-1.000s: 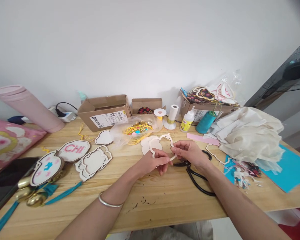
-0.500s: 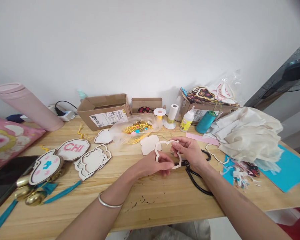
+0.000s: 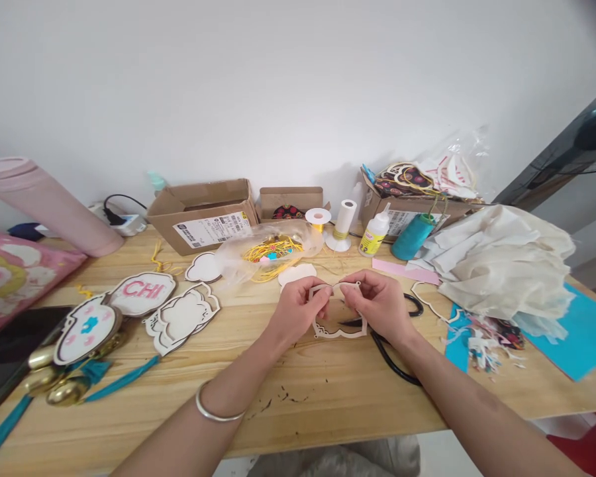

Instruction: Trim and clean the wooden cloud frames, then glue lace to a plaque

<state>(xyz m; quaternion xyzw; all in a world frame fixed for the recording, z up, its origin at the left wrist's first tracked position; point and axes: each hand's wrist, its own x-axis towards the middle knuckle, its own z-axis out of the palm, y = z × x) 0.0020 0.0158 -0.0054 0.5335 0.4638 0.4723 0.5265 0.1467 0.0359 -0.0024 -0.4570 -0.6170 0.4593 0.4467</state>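
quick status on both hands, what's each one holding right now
Left hand: closed, pinching the top edge of the wooden cloud-shaped frame.
Right hand: closed, pinching the same frame's top edge from the other side.

One head-worn view looks from above the tabletop's (image 3: 328, 397) near edge, close over the left hand (image 3: 298, 310) and right hand (image 3: 380, 306). It faces forward and down to the far edge and the wall (image 3: 278, 79), and the far-right corner seems cut off.

Matt wooden frame (image 3: 338, 334), grained wood table (image 3: 328, 404)
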